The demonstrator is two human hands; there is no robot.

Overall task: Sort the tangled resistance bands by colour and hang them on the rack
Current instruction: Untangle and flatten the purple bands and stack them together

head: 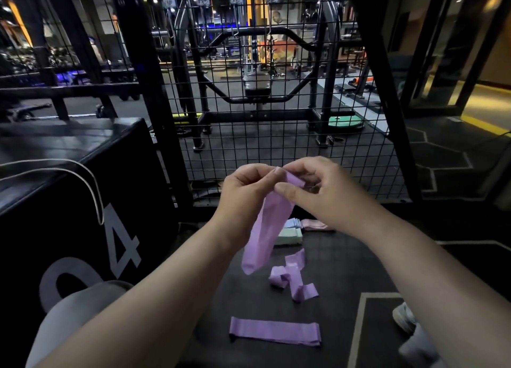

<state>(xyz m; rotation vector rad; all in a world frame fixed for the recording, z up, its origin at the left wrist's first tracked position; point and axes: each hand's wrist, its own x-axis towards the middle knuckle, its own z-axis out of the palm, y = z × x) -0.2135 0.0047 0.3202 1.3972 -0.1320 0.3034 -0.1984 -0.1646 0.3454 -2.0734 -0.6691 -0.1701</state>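
Observation:
A purple resistance band [265, 235] hangs from both my hands above the dark floor. My left hand [246, 188] pinches its top edge, and my right hand [318, 188] pinches the same end just beside it. Below, a tangled purple band [293, 279] lies crumpled on the floor. A flat purple band [275, 331] lies straight in front of it. Behind the hanging band sit folded bands in light blue [293, 224], pale green [289, 236] and pink [315, 225]. The black wire-grid rack [276, 135] stands upright beyond them.
A black padded box [83, 191] marked with large grey numerals stands at my left, a thin cord draped over it. My grey-clad knee [83, 304] is at lower left and a white shoe [405, 318] at lower right. Gym machines show through the grid.

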